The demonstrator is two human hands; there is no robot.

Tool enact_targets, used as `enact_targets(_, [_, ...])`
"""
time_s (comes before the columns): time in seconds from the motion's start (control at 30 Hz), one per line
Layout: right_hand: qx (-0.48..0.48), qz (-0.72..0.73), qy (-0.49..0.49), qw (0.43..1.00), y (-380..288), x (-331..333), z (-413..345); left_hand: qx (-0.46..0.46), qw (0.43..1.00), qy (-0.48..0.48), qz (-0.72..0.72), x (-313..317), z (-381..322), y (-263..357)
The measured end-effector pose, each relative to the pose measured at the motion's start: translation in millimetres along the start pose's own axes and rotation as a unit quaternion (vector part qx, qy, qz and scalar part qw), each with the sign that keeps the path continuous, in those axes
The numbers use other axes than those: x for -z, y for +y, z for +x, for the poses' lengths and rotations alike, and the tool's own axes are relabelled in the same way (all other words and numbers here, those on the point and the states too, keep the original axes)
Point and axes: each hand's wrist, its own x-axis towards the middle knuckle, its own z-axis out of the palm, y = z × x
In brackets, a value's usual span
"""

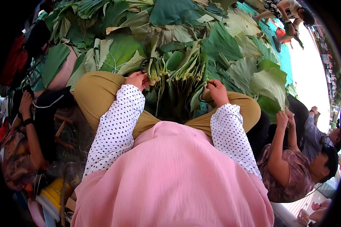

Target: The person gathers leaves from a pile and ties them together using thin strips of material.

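Between my knees hangs a stack of large folded green leaves, their cut, yellowish ends towards me; they look like lotus leaves. At the stack's left side, my left hand has its fingers curled at the leaf ends, beside a dark loop. My right hand is at the right side, thumb and forefinger pinched together at a leaf edge. Whether either hand grips anything is hard to make out. White string lies on a leaf left of the stack.
A broad heap of green and faded leaves spreads ahead. On the right, a co-worker's hands hold a large leaf. Another person's hand is at left. A yellow container stands lower left. Someone bends over at upper right.
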Motion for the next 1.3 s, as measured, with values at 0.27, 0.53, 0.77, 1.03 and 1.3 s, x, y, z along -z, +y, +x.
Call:
enact_targets(0.27, [0.002, -0.012, 0.014, 1.0, -13, -1, -3, -0.018, 0.991, 0.058, 0.119, 10, 21, -9])
enact_targets(0.53, [0.075, -0.017, 0.029, 0.997, -32, -1, -14, -0.046, 0.993, 0.078, 0.073, 1, 13, 0])
enact_targets(0.77, [0.159, -0.114, 0.067, 0.978, -27, -1, -14, -0.05, 0.993, 0.076, 0.073, -5, 8, 0])
enact_targets(1.03, [0.147, -0.104, 0.041, 0.983, -30, -5, -16, -0.052, 0.994, 0.07, 0.071, 2, 9, 1])
enact_targets(1.3, [0.115, -0.114, 0.098, 0.982, -26, -5, -17, -0.047, 0.993, 0.08, 0.077, -2, 7, 3])
